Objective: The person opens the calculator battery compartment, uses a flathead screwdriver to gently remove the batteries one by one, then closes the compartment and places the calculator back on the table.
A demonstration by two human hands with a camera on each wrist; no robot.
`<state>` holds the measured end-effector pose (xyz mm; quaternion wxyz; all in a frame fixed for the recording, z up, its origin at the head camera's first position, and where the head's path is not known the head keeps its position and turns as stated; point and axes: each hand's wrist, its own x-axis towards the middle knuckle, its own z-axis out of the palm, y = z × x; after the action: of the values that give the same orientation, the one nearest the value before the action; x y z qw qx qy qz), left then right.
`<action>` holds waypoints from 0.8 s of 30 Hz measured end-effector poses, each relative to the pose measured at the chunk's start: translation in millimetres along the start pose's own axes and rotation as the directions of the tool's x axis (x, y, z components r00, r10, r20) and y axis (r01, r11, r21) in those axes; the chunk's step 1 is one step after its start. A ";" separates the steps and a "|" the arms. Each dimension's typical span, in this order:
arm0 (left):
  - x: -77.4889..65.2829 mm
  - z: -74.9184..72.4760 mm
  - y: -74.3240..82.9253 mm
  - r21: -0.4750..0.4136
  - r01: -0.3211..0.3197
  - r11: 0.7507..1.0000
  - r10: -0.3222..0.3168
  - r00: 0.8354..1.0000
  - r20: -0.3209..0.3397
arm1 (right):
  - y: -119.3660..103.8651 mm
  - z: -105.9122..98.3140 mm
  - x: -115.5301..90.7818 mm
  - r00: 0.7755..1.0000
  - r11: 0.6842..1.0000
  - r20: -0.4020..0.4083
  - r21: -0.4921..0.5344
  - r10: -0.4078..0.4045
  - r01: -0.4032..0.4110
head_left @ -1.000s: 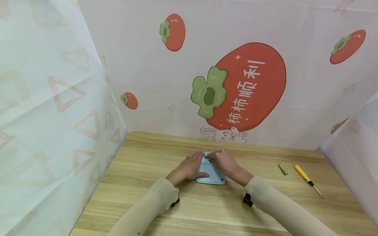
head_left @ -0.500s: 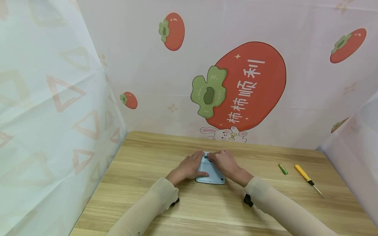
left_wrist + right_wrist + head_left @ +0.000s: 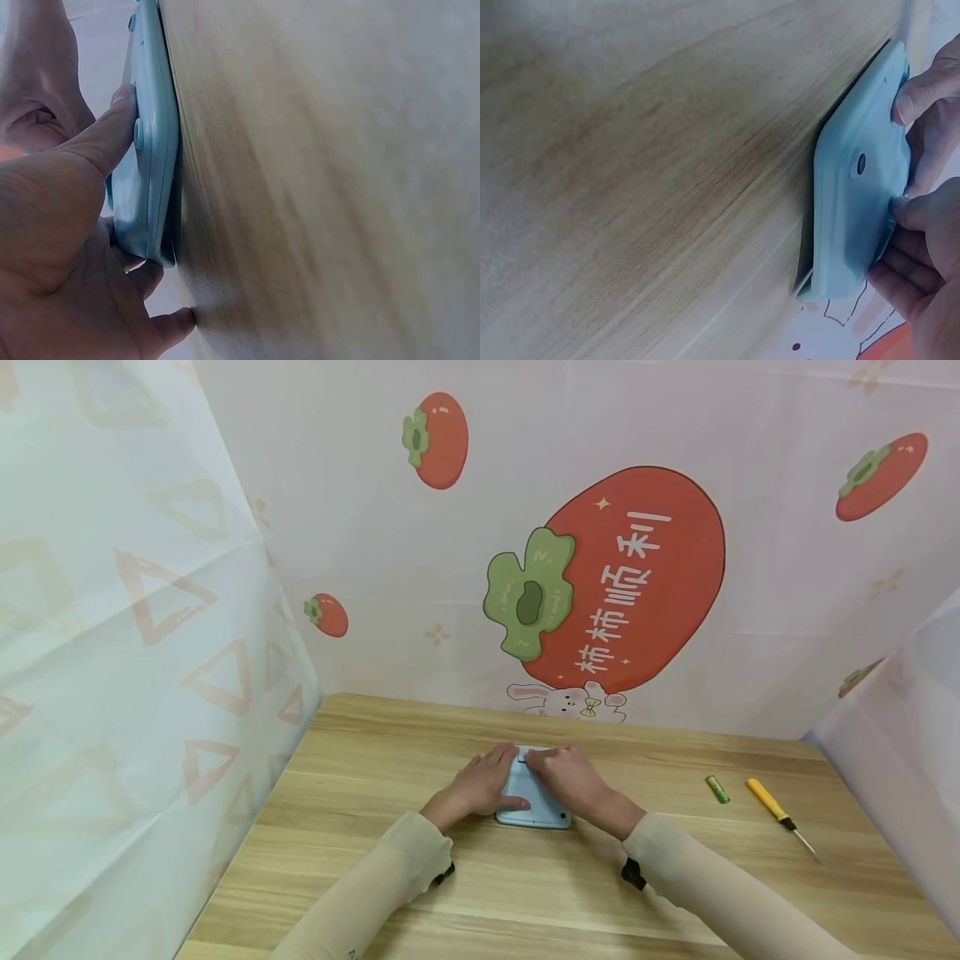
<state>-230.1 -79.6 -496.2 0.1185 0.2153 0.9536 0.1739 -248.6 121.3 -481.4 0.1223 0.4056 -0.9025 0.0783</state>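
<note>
A light blue flat device point(image 3: 531, 792) with rounded corners lies on the wooden table, its back side up. Small round dark spots mark that back, one of them a foot point(image 3: 861, 163) near a corner. My left hand point(image 3: 476, 787) holds the device along its left side, thumb on the back and other fingers at the far end. My right hand point(image 3: 576, 779) bends its fingers over the far end, thumb tip pressing on the back beside a small light blue cover point(image 3: 522, 757) with a dark edge. The right fingers partly hide that cover.
To the right on the table point(image 3: 360, 793) lie a small green battery point(image 3: 717, 789) and a screwdriver point(image 3: 782, 818) with a yellow handle. A pale printed cloth point(image 3: 390, 527) with persimmon pictures rises behind the table, and more cloth hangs at both sides.
The dark slot at the device's far end now shows light blue, mostly covered. My right fingertips have shifted slightly there; the left hand stays in place.
</note>
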 end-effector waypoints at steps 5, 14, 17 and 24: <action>-0.4 -0.5 0.5 0.005 -0.003 1.000 0.003 1.000 0.000 | -0.8 -0.7 -1.6 1.000 1.000 0.023 -0.026 -0.004 0.005; -0.4 0.9 -0.6 -0.013 -0.004 1.000 0.004 1.000 -0.018 | 0.6 -4.8 3.0 0.995 0.992 0.077 0.097 0.068 -0.075; -0.8 0.5 0.0 -0.014 -0.006 1.000 0.006 1.000 -0.021 | 0.9 -7.7 5.5 0.991 0.983 0.093 0.148 0.099 -0.112; -0.4 -0.4 0.6 -0.010 -0.004 1.000 0.004 1.000 -0.014 | 3.6 -8.6 7.8 0.988 0.971 0.087 0.193 0.125 -0.140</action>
<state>-229.7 -79.4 -495.5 0.1127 0.2152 0.9532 0.1802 -254.9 120.2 -471.1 0.0420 0.3571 -0.9192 0.1606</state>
